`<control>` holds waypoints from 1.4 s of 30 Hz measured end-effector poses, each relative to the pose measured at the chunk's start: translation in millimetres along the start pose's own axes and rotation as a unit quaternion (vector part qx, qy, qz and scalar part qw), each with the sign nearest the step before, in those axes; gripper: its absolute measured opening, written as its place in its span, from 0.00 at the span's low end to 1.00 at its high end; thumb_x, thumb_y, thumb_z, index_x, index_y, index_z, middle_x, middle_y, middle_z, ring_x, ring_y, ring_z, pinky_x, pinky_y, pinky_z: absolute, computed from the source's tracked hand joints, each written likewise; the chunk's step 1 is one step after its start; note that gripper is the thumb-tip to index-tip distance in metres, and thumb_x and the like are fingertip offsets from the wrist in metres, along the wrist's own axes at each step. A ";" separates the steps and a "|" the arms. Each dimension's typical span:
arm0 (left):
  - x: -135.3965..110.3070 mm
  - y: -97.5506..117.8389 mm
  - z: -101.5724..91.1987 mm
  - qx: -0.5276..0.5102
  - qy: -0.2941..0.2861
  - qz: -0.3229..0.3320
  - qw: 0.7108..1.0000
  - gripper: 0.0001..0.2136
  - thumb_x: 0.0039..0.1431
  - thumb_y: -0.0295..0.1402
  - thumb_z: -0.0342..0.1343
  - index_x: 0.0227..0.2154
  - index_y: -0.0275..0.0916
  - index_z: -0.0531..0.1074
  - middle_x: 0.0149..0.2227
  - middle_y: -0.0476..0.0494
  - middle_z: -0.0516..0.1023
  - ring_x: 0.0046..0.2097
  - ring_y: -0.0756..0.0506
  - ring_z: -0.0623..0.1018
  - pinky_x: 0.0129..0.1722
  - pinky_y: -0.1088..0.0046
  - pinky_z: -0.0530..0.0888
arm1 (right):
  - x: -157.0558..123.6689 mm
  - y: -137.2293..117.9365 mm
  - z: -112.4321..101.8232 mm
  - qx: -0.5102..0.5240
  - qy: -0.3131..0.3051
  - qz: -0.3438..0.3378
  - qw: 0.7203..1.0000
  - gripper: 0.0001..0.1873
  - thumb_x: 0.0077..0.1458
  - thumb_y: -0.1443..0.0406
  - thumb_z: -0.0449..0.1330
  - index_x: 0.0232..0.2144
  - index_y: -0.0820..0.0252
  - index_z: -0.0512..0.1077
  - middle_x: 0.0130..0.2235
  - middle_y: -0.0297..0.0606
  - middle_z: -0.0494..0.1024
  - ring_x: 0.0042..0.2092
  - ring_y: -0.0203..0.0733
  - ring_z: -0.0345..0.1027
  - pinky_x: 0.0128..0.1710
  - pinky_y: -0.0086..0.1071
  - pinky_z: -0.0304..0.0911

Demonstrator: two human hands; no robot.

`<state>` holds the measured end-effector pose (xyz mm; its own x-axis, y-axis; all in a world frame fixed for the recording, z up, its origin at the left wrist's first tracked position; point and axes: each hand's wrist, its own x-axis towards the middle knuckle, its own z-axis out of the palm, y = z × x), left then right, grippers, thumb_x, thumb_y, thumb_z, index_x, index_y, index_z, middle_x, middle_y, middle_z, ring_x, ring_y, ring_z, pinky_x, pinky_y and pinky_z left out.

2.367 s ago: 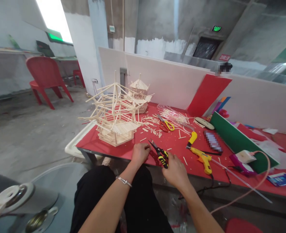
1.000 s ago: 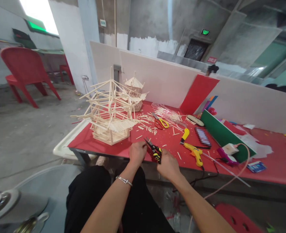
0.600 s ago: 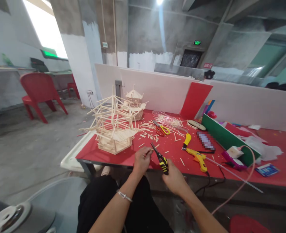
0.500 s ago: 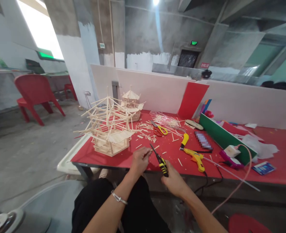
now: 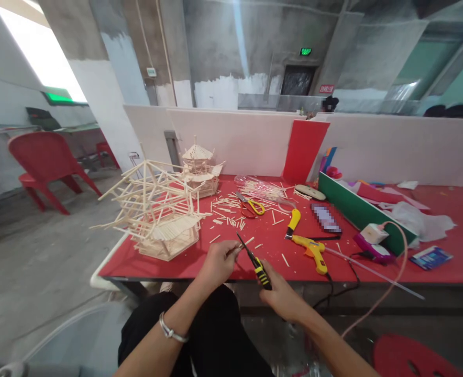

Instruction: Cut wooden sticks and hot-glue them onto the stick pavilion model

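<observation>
My left hand (image 5: pixel 220 262) is closed in a pinch over the front of the red table, on a short wooden stick (image 5: pixel 249 241) that sticks out past the fingertips. In my right hand (image 5: pixel 280 293) is a tool with a black-and-yellow handle and a thin dark blade (image 5: pixel 261 272); its exact kind is unclear. The blade tip lies beside the left fingertips, by the stick. To the left stands an open stick-built pavilion frame (image 5: pixel 164 209), partly covered with roof slats. A smaller wooden pavilion model (image 5: pixel 200 170) is behind it.
Loose sticks (image 5: pixel 227 207), scissors (image 5: pixel 253 205) and a bag of sticks (image 5: pixel 261 187) lie mid-table. Rightward are a yellow-handled cutter (image 5: pixel 293 222), a yellow glue gun (image 5: pixel 312 252), a phone (image 5: pixel 326 218), a green board (image 5: pixel 365 209) and a charger with cable (image 5: pixel 375 233).
The view has shifted a little, so the table things sit farther left in the picture. Both hands keep their grips, with the blade still beside the left fingertips.
</observation>
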<state>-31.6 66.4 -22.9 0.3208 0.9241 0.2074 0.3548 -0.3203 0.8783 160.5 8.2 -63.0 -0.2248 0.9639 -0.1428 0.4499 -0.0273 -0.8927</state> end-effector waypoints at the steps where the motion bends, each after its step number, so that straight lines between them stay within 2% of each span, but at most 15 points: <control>1: 1.1 2.4 -2.5 -0.015 -0.022 -0.012 1.000 0.13 0.58 0.36 0.50 0.20 0.37 0.66 0.19 0.52 0.64 0.24 0.52 0.62 0.26 0.76 0.59 | -0.9 -0.6 -1.8 0.013 -0.012 -0.007 1.000 0.41 0.35 0.70 0.52 0.57 0.59 0.59 0.41 0.35 0.71 0.39 0.41 0.63 0.37 0.31 0.60; 6: 2.9 11.8 -11.6 -0.084 -0.090 -0.084 0.989 0.14 0.57 0.42 0.51 0.25 0.36 0.70 0.18 0.54 0.64 0.18 0.54 0.59 0.19 0.78 0.57 | -5.3 -7.0 -6.6 0.009 -0.003 -0.048 0.999 0.39 0.36 0.71 0.52 0.56 0.58 0.61 0.44 0.35 0.71 0.41 0.41 0.62 0.42 0.32 0.58; 10: -0.6 16.2 -5.0 -0.098 -0.051 -0.110 0.988 0.15 0.57 0.43 0.51 0.25 0.36 0.69 0.17 0.54 0.65 0.16 0.56 0.60 0.17 0.79 0.56 | -3.9 -6.1 -3.4 -0.012 0.014 -0.011 1.000 0.31 0.37 0.70 0.52 0.49 0.60 0.63 0.37 0.33 0.69 0.37 0.39 0.61 0.37 0.31 0.57; 13: -2.4 18.2 0.8 -0.105 -0.004 -0.110 0.988 0.13 0.55 0.41 0.54 0.30 0.35 0.72 0.22 0.51 0.71 0.16 0.56 0.64 0.18 0.79 0.60 | -2.6 -4.0 -1.4 0.028 0.018 0.007 0.999 0.32 0.37 0.70 0.52 0.51 0.59 0.62 0.37 0.33 0.68 0.37 0.39 0.60 0.36 0.30 0.56; 15: -2.3 18.7 1.5 -0.116 0.015 -0.119 0.986 0.13 0.54 0.42 0.55 0.28 0.35 0.72 0.20 0.52 0.71 0.15 0.56 0.64 0.17 0.79 0.59 | -4.4 -4.6 -1.6 0.077 -0.002 0.015 0.997 0.37 0.35 0.70 0.52 0.53 0.57 0.61 0.38 0.32 0.68 0.37 0.38 0.60 0.35 0.30 0.56; 17: -1.7 18.4 -0.4 -0.133 0.030 -0.140 0.981 0.14 0.53 0.43 0.56 0.25 0.35 0.71 0.17 0.53 0.69 0.13 0.56 0.62 0.15 0.79 0.57 | -8.3 -5.2 -2.0 0.125 -0.039 0.033 0.991 0.35 0.32 0.70 0.53 0.49 0.56 0.64 0.37 0.31 0.68 0.37 0.38 0.60 0.35 0.29 0.56; 21: -2.0 17.0 -7.5 -0.156 0.027 -0.179 0.971 0.15 0.51 0.44 0.59 0.26 0.35 0.71 0.17 0.53 0.70 0.12 0.57 0.59 0.13 0.80 0.54 | -16.3 0.8 0.9 0.201 -0.086 0.080 0.973 0.22 0.31 0.70 0.53 0.35 0.58 0.67 0.32 0.30 0.67 0.34 0.35 0.58 0.32 0.28 0.54; 25: -5.0 13.3 -12.0 -0.214 -0.002 -0.180 0.960 0.16 0.49 0.45 0.62 0.26 0.34 0.71 0.16 0.54 0.70 0.13 0.58 0.58 0.13 0.81 0.51 | -21.8 7.9 7.5 0.248 -0.080 0.101 0.960 0.25 0.30 0.71 0.54 0.37 0.58 0.69 0.29 0.29 0.66 0.30 0.33 0.55 0.28 0.27 0.50; 31: -7.9 1.2 -10.5 -0.347 -0.027 -0.177 0.921 0.17 0.46 0.44 0.65 0.31 0.34 0.72 0.19 0.54 0.71 0.13 0.59 0.57 0.13 0.81 0.50 | -30.0 -4.1 8.2 0.407 -0.203 0.157 0.877 0.30 0.29 0.70 0.55 0.42 0.57 0.67 0.29 0.28 0.66 0.27 0.32 0.59 0.28 0.28 0.55; 32: -7.8 -1.2 -10.4 -0.339 -0.026 -0.180 0.923 0.17 0.47 0.44 0.64 0.31 0.35 0.71 0.20 0.54 0.71 0.13 0.59 0.58 0.13 0.81 0.50 | -29.3 -6.6 5.9 0.382 -0.200 0.156 0.889 0.30 0.29 0.70 0.55 0.42 0.57 0.67 0.29 0.29 0.67 0.27 0.33 0.60 0.29 0.28 0.55; 33: -7.7 -3.7 -10.6 -0.311 -0.028 -0.185 0.932 0.16 0.49 0.45 0.62 0.31 0.36 0.70 0.20 0.54 0.71 0.13 0.58 0.60 0.13 0.81 0.52 | -27.7 -8.7 2.7 0.320 -0.180 0.141 0.919 0.29 0.29 0.70 0.54 0.41 0.57 0.67 0.30 0.30 0.68 0.29 0.34 0.61 0.29 0.29 0.55; 35: -7.3 -9.1 -11.8 -0.176 -0.032 -0.194 0.965 0.14 0.54 0.45 0.56 0.29 0.38 0.68 0.20 0.54 0.71 0.13 0.55 0.64 0.14 0.79 0.56 | -22.0 -11.0 -5.6 0.101 -0.092 0.092 0.986 0.24 0.33 0.70 0.54 0.39 0.58 0.68 0.33 0.34 0.71 0.34 0.39 0.65 0.32 0.30 0.56; 36: -7.2 -12.2 -12.6 -0.089 -0.032 -0.198 0.975 0.13 0.56 0.43 0.53 0.27 0.38 0.67 0.18 0.54 0.70 0.14 0.54 0.65 0.15 0.79 0.58 | -18.2 -11.3 -10.4 -0.028 -0.040 0.070 0.996 0.22 0.36 0.71 0.54 0.39 0.59 0.68 0.35 0.37 0.73 0.37 0.42 0.67 0.34 0.31 0.57; 39: -6.3 -22.0 -14.8 0.099 -0.014 -0.208 0.973 0.14 0.60 0.38 0.48 0.21 0.39 0.65 0.16 0.53 0.69 0.15 0.51 0.69 0.18 0.77 0.62 | -4.6 -10.4 -24.2 -0.309 0.062 0.067 0.947 0.19 0.45 0.70 0.54 0.44 0.62 0.66 0.41 0.46 0.76 0.42 0.50 0.71 0.38 0.35 0.57; 42: -1.8 -30.4 -15.9 0.177 0.022 -0.210 0.961 0.13 0.61 0.35 0.47 0.23 0.39 0.69 0.21 0.49 0.76 0.22 0.49 0.75 0.24 0.76 0.65 | 10.4 -9.3 -35.2 -0.411 0.075 0.099 0.903 0.17 0.50 0.68 0.54 0.44 0.63 0.66 0.41 0.49 0.77 0.42 0.52 0.73 0.36 0.36 0.58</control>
<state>-56.9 77.9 -43.1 0.0494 0.9929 -0.1079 0.7243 0.0388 0.6884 184.4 27.8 -41.1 0.0219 0.9885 -0.1499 0.9721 -0.0561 -0.2279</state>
